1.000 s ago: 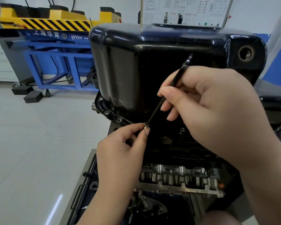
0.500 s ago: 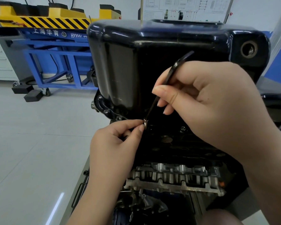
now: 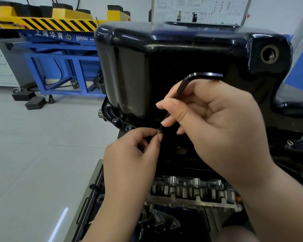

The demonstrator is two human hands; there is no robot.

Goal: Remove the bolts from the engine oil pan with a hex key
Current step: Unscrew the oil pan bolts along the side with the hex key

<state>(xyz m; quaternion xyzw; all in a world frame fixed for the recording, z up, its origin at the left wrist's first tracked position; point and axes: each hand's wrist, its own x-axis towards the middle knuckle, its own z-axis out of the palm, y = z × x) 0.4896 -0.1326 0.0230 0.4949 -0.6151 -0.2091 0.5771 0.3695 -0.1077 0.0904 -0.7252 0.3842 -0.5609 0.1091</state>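
Head view, hex key (image 3: 179, 91) shaft steep, tip down-left on bolt (image 3: 159, 131)

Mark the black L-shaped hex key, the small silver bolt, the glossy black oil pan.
black L-shaped hex key (image 3: 202, 75), head view, short arm
small silver bolt (image 3: 159, 131), head view, exposed end
glossy black oil pan (image 3: 182, 42), head view, top face

Pale tiled floor (image 3: 33, 154), blue wheeled stand (image 3: 63, 57) on it (castors down), two black blocks (image 3: 35, 103) beside
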